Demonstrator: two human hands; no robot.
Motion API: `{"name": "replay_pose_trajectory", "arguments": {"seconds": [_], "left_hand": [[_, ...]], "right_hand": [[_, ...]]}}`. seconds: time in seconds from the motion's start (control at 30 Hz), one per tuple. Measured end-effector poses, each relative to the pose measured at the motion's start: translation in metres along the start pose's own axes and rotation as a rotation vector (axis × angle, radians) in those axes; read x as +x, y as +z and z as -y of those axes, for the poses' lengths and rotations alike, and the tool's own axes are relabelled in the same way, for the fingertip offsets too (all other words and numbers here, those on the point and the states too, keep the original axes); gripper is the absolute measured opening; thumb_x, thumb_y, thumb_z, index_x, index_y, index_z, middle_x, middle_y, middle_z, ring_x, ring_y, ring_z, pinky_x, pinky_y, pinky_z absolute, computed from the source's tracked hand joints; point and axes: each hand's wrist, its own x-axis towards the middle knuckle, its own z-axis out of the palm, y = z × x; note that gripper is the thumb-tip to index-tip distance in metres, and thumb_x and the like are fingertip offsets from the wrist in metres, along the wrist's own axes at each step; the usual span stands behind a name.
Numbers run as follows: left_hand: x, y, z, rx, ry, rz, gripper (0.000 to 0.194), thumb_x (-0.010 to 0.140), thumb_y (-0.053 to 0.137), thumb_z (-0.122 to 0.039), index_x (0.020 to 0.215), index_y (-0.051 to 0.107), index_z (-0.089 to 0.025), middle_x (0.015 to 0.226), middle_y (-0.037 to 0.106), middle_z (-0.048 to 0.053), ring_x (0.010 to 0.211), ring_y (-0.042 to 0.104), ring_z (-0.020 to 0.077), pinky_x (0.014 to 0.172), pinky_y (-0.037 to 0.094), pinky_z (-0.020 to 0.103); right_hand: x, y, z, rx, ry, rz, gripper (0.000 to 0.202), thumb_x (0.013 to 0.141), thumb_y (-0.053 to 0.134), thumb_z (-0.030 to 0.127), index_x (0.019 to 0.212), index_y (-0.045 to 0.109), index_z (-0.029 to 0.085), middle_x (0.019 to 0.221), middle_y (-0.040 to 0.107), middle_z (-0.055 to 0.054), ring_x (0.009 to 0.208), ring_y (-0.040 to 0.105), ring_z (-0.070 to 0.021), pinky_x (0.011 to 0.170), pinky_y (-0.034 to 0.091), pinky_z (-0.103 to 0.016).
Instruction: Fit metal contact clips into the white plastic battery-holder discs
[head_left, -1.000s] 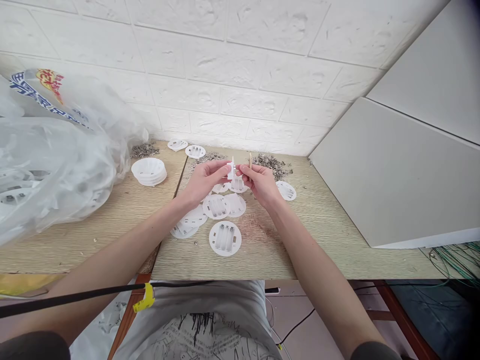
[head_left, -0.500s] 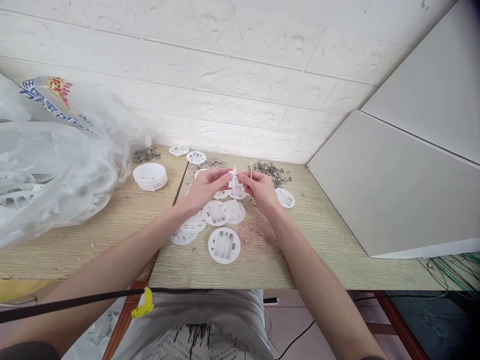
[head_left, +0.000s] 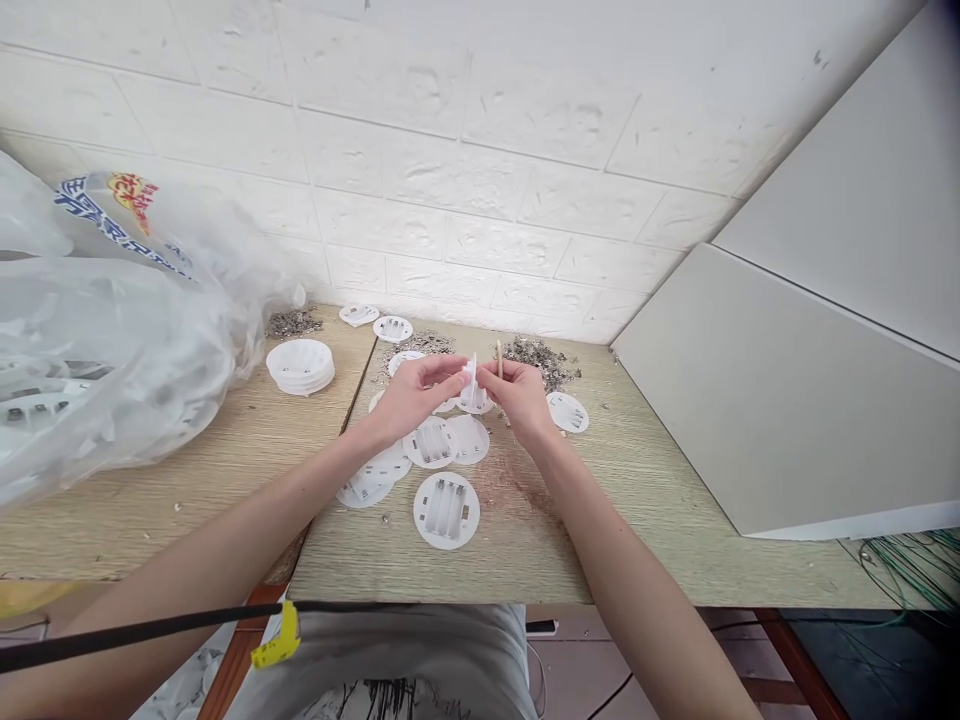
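Observation:
My left hand (head_left: 417, 398) is closed on a round white plastic battery holder (head_left: 472, 368), held on edge above the table. In my right hand (head_left: 525, 402) a thin wooden stick (head_left: 499, 354) points upward between the fingers. The right fingertips meet the near side of the holder; any small part pinched there is hidden. Below and in front of my hands lie more battery holders, the closest being a flat one (head_left: 447, 510) with three slots and metal contacts. A heap of small metal contacts (head_left: 541, 358) lies just behind my right hand.
A stack of white discs (head_left: 300, 367) and a large clear plastic bag (head_left: 135, 340) of holders occupy the left side. A grey panel (head_left: 825, 400) borders the table on the right. Behind is a white brick-patterned wall (head_left: 450, 150). Green wires (head_left: 900, 565) lie at the far right.
My right fingertips have moved left against the battery holder, closing the small gap seen before. The whole scene sits slightly lower in the view.

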Motion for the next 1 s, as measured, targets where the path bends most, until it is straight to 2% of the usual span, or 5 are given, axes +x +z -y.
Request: {"name": "replay_pose_trajectory", "arguments": {"seconds": [0.2, 0.33, 0.47, 0.77, 1.0], "left_hand": [[0.0, -0.001, -0.002, 0.0, -0.03, -0.002, 0.056, 0.077, 0.071, -0.051, 0.12, 0.066, -0.017, 0.122, 0.069, 0.011, 0.11, 0.064, 0.0253, 0.095, 0.051, 0.038], [-0.002, -0.002, -0.007, 0.025, -0.051, 0.0, 0.056, 0.079, 0.069, -0.051, 0.122, 0.065, -0.016, 0.123, 0.068, 0.011, 0.11, 0.063, 0.0248, 0.094, 0.051, 0.037], [-0.002, -0.002, -0.007, 0.037, -0.062, 0.002, 0.057, 0.078, 0.068, -0.052, 0.123, 0.065, -0.016, 0.125, 0.067, 0.011, 0.111, 0.063, 0.0244, 0.096, 0.05, 0.037], [-0.002, -0.001, -0.007, 0.025, -0.075, 0.012, 0.057, 0.077, 0.069, -0.052, 0.122, 0.066, -0.017, 0.125, 0.067, 0.01, 0.112, 0.062, 0.0254, 0.096, 0.05, 0.038], [-0.002, -0.002, -0.007, 0.026, -0.061, 0.023, 0.054, 0.077, 0.069, -0.051, 0.12, 0.067, -0.019, 0.124, 0.068, 0.01, 0.112, 0.062, 0.0257, 0.097, 0.049, 0.039]], "right_hand": [[0.008, -0.024, 0.004, -0.254, -0.071, 0.083, 0.036, 0.082, 0.057, 0.051, 0.079, 0.067, 0.016, 0.068, 0.064, -0.001, 0.056, 0.047, -0.0107, 0.056, 0.037, -0.026], [0.015, -0.049, 0.003, -0.717, -0.113, 0.062, 0.027, 0.088, 0.054, 0.037, 0.085, 0.069, 0.016, 0.081, 0.072, -0.005, 0.068, 0.057, -0.0157, 0.066, 0.041, -0.028], [0.018, -0.06, 0.0, -0.927, -0.072, 0.116, 0.018, 0.086, 0.056, 0.024, 0.086, 0.073, 0.017, 0.092, 0.075, -0.006, 0.081, 0.063, -0.0188, 0.072, 0.042, -0.029], [0.012, -0.063, 0.008, -0.986, -0.068, 0.205, 0.012, 0.08, 0.062, 0.021, 0.083, 0.073, 0.018, 0.091, 0.074, -0.005, 0.084, 0.064, -0.0187, 0.073, 0.044, -0.028], [0.006, -0.083, 0.022, -0.864, 0.091, 0.371, 0.011, 0.069, 0.069, 0.028, 0.072, 0.07, 0.018, 0.071, 0.068, -0.003, 0.062, 0.058, -0.0151, 0.053, 0.04, -0.026]]}}
